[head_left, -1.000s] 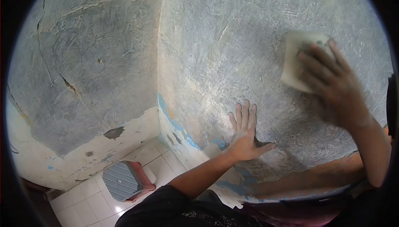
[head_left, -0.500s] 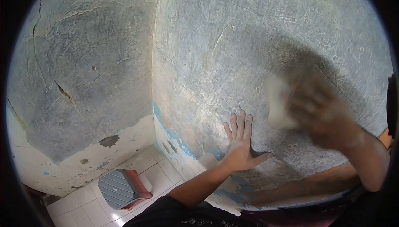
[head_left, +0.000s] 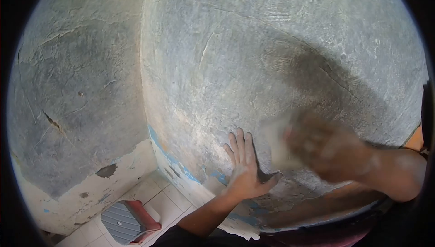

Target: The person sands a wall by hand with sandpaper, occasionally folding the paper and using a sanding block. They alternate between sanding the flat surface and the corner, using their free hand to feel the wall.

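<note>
My left hand (head_left: 247, 170) lies flat against the rough grey wall (head_left: 244, 75), fingers spread and pointing up, thumb out to the right. Nothing is in it. Just to its right, my right hand (head_left: 324, 145) is closed on a pale flat pad (head_left: 277, 140), held at the wall's surface. Motion smears both the hand and the pad, so the exact kind of pad cannot be made out. A pale dust coats the right wrist. Above the right hand, a dark shadow falls across the plaster and a thin crack.
A second grey wall (head_left: 77, 102) meets this one at a corner on the left, with cracks and a chipped patch (head_left: 107, 170). Blue and white paint (head_left: 181, 167) peels low down. A grey-topped red stool (head_left: 121, 222) stands on white floor tiles (head_left: 165, 204).
My right hand has moved down the wall with the pad. The left hand stays at about the same spot on the wall. The whole view has shifted, so the corner and stool appear further left.
</note>
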Available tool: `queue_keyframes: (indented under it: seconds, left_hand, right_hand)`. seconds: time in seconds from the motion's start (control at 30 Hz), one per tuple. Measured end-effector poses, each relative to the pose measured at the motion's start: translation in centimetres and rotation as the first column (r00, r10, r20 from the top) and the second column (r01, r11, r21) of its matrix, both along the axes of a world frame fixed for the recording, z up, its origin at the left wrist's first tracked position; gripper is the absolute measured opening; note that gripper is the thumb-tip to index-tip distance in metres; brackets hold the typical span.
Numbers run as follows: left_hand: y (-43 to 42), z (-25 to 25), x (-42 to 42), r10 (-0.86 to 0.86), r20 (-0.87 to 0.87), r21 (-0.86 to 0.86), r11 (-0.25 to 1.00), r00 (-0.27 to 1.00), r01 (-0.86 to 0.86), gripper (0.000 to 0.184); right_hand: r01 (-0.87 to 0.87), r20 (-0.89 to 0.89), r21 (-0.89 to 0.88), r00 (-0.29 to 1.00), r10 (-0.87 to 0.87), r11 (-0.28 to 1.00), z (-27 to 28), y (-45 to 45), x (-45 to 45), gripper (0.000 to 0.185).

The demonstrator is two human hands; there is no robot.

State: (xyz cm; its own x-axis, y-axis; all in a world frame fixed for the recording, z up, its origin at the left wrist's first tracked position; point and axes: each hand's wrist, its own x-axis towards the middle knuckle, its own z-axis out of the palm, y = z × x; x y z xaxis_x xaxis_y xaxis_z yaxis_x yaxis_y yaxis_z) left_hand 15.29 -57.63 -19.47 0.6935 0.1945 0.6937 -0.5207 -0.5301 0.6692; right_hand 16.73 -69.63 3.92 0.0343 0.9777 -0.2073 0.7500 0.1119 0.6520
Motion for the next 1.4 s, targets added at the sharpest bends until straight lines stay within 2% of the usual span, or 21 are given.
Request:
queue_keyframes:
  seconds: [0.03,0.13,0.2,0.27,0.3,0.4,0.53,0.57,0.67,0.7,0.73,0.8,0.83,0.97,1.03,1.07,1.13,1.27,1.33,1.37,1.4]
  left_hand:
    - [0.0,-0.1,0.2,-0.006,0.006,-0.001,1.0,1.0,0.006,0.119]
    - [-0.2,-0.5,0.2,-0.019,0.019,-0.001,1.0,1.0,0.019,0.119]
    - [-0.1,-0.4,0.3,-0.002,0.074,0.006,1.0,0.997,0.001,0.119]
    - [-0.1,-0.3,0.6,-0.006,0.089,0.005,1.0,0.996,0.005,0.118]
    - [-0.3,-0.3,0.6,0.003,0.094,-0.01,1.0,0.996,-0.002,0.117]
    - [-0.7,-0.1,0.7,0.022,0.086,-0.033,0.999,0.996,-0.019,0.116]
    - [-0.5,-0.2,1.0,0.039,0.103,-0.017,0.999,0.994,-0.037,0.116]
    - [-0.5,-0.3,1.1,0.046,0.115,-0.016,0.999,0.992,-0.045,0.116]
    - [-0.8,-0.6,1.1,0.059,0.127,-0.012,0.998,0.99,-0.058,0.115]
    - [-0.8,-0.6,1.3,0.078,0.14,-0.014,0.997,0.987,-0.077,0.114]
    - [-0.7,-0.7,1.4,0.072,0.147,-0.002,0.997,0.987,-0.073,0.114]
    - [-0.3,-1.2,1.6,0.067,0.153,0.008,0.998,0.986,-0.069,0.114]
    - [-0.3,-1.3,1.6,0.066,0.153,0.005,0.998,0.986,-0.068,0.114]
    - [-0.5,-1.5,1.6,0.08,0.147,0.014,0.996,0.986,-0.083,0.112]
    - [-0.3,-1.6,1.7,0.086,0.149,0.016,0.996,0.985,-0.089,0.112]
    - [-0.1,-1.7,1.8,0.081,0.153,0.026,0.996,0.985,-0.085,0.111]
    - [-0.2,-1.7,1.7,0.077,0.145,0.025,0.996,0.986,-0.082,0.111]
    - [-0.4,-1.6,1.5,0.075,0.155,0.02,0.997,0.985,-0.079,0.11]
    - [-0.2,-1.7,1.8,0.068,0.167,0.024,0.997,0.984,-0.073,0.11]
    - [-0.1,-1.8,2.0,0.074,0.179,0.019,0.997,0.981,-0.078,0.11]
    - [-0.3,-1.9,2.0,0.085,0.188,0.006,0.996,0.979,-0.088,0.111]
  right_hand:
    - [0.106,0.011,0.183,0.994,-0.11,0.977,1.2,0.2,-0.1,0.043]
    - [0.092,0.173,0.212,0.976,-0.13,0.973,1.1,0.2,0.1,0.044]
    - [0.003,0.217,0.097,0.976,-0.025,0.995,-0.7,-0.8,0.1,0.043]
    - [0.04,-0.081,0.093,0.996,-0.032,0.995,-0.9,-1.2,0.4,0.043]
    - [0.074,0.091,0.225,0.991,-0.097,0.972,1.1,-0.3,-0.1,0.043]
    - [0.046,0.223,0.286,0.968,-0.113,0.957,2.3,0.3,-0.4,0.041]
    - [0.023,-0.005,0.214,1.0,-0.022,0.977,-0.1,-1.0,-0.1,0.035]
    - [-0.025,0.182,0.322,0.983,-0.036,0.947,1.5,-0.2,0.4,0.034]
    - [0.007,0.224,0.317,0.971,-0.082,0.949,1.9,0.3,0.1,0.032]
    - [0.011,0.075,0.265,0.997,-0.032,0.964,-0.2,-0.2,0.2,0.03]
    - [0.013,0.08,0.277,0.996,-0.037,0.961,-0.5,-0.6,0.5,0.03]
    - [-0.027,-0.059,0.086,0.998,0.032,0.996,-0.3,-0.5,0.4,0.035]
    - [-0.022,0.057,0.251,0.998,0.008,0.968,0.7,-0.4,1.0,0.034]
    - [-0.01,0.244,0.301,0.968,-0.067,0.954,2.4,0.2,0.6,0.027]
    - [0.039,-0.286,-0.293,0.95,-0.126,0.955,0.1,-0.9,1.2,0.032]
    - [0.036,-0.286,-0.293,0.95,-0.123,0.955,0.7,-0.5,1.2,0.032]
    - [-0.016,0.167,0.338,0.985,-0.043,0.941,2.5,0.8,1.3,0.027]
    - [-0.034,0.198,0.422,0.979,-0.056,0.906,1.7,0.8,0.9,0.026]
    - [0.015,-0.238,-0.171,0.97,-0.057,0.985,0.3,0.4,0.1,0.03]
    - [0.099,0.115,-0.083,0.989,-0.089,0.992,0.6,0.1,0.3,0.03]
    - [0.099,0.114,-0.086,0.989,-0.089,0.991,0.6,0.0,0.3,0.03]
